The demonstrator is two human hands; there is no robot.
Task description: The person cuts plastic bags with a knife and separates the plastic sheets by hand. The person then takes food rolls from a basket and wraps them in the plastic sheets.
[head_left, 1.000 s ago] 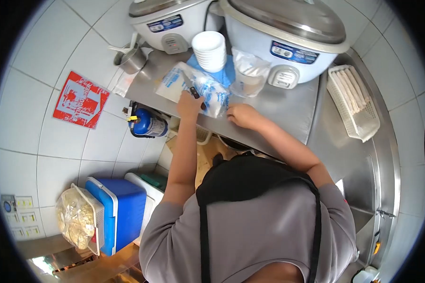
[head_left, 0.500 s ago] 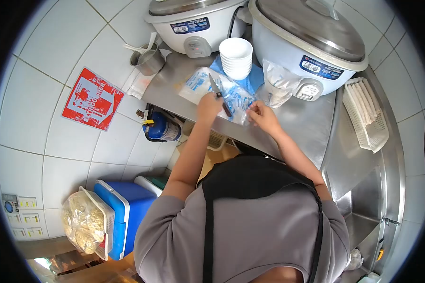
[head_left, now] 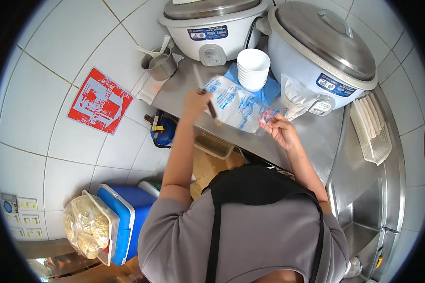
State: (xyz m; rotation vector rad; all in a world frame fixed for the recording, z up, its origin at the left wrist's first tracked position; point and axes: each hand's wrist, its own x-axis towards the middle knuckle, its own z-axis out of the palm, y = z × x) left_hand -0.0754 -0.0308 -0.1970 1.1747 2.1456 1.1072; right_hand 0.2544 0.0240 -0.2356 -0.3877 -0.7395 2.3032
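Note:
My left hand (head_left: 197, 103) is closed around a knife (head_left: 211, 109) with a brown handle. Its blade points up and away, blurred, at the left of a plastic pack (head_left: 238, 104) with blue print. My right hand (head_left: 284, 132) pinches a crumpled piece of clear plastic with reddish print (head_left: 267, 117) at the pack's right end. The pack lies flat on the steel counter (head_left: 186, 87). Behind it, a stack of white bowls (head_left: 253, 70) rests on a blue cloth (head_left: 272, 89), with a clear plastic bag (head_left: 296, 95) to the right.
Two rice cookers, one white (head_left: 212, 35) and one pale blue (head_left: 307, 56), stand at the back. A metal cup (head_left: 161, 66) holding spoons is at the left. To the right are a white basket (head_left: 375, 137) and a sink (head_left: 359, 203). A fire extinguisher (head_left: 164, 134) hangs below.
My left hand has moved left with the knife, off the pack. My right hand has lifted a crumpled plastic piece at the pack's right end. The view has shifted slightly.

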